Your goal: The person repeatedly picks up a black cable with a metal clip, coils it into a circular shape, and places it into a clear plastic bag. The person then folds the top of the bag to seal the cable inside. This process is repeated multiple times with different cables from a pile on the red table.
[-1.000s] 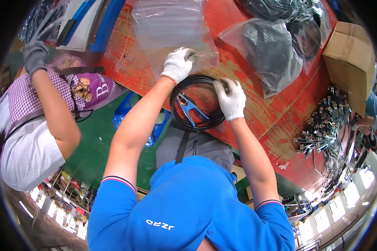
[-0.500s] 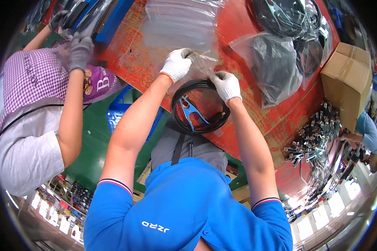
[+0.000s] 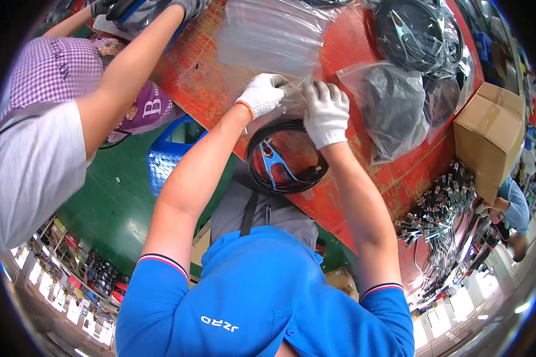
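My left hand (image 3: 263, 96), in a white knit glove with an orange cuff, pinches the edge of a clear plastic bag (image 3: 290, 108). Beside it my right hand (image 3: 327, 114), gloved too, has its fingers closed on the same bag's edge. The film is thin, and the right thumb is partly hidden. Just below both hands, at the table's near edge, lies a coil of black cable (image 3: 257, 176). A blue metal clamp (image 3: 272, 159) sits inside the coil. My right wrist is close to the coil's upper right side.
Flat clear bags (image 3: 268, 41) lie farther back on the worn red table (image 3: 354, 169). To the right are bagged cable coils (image 3: 408, 35), a dark bagged bundle (image 3: 393, 110), a cardboard box (image 3: 488, 134) and a heap of metal-ended cables (image 3: 438, 208). A co-worker's arm (image 3: 125, 77) reaches in at left.
My right hand has moved up from the coil's rim, nearer my left hand at the bag's edge. The co-worker at left has reached farther across the table.
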The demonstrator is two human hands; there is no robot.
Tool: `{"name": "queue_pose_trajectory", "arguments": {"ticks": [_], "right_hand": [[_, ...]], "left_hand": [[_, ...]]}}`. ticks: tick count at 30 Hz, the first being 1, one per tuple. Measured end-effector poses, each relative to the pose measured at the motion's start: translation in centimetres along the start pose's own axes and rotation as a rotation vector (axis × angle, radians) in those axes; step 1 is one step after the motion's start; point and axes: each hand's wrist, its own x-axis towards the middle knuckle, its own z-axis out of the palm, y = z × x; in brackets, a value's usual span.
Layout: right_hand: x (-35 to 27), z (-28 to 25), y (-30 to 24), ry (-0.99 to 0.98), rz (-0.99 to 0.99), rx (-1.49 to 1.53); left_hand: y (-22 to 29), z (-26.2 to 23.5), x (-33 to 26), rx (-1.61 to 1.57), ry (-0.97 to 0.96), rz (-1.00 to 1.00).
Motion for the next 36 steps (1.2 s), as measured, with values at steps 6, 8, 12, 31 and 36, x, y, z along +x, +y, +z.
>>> {"name": "queue_pose_trajectory", "arguments": {"ticks": [6,8,12,31,36], "right_hand": [[-0.9,0.6,1.8,-0.105,-0.072,0.070],[-1.4,0.9,1.4,-0.133,0.009,0.075],[-2.9,0.8,2.4,-0.124,0.120,0.047],[-12.8,-0.9,-1.8,-0.491,0.878,0.280],[-13.7,0.2,-2.3,-0.373,0.912,0.338]], "left_hand": [[3.8,1.3,-4.9,0.643,0.139,0.167],[1.9,3.6,-5.9,0.746,0.341,0.350],[-2.3,4.5,-5.9,0.923,0.564,0.426],[-2.7,3.6,-8.6,0.842,0.219,-0.017],[-3.0,3.8,-9.3,0.844,0.284,-0.015]]}}
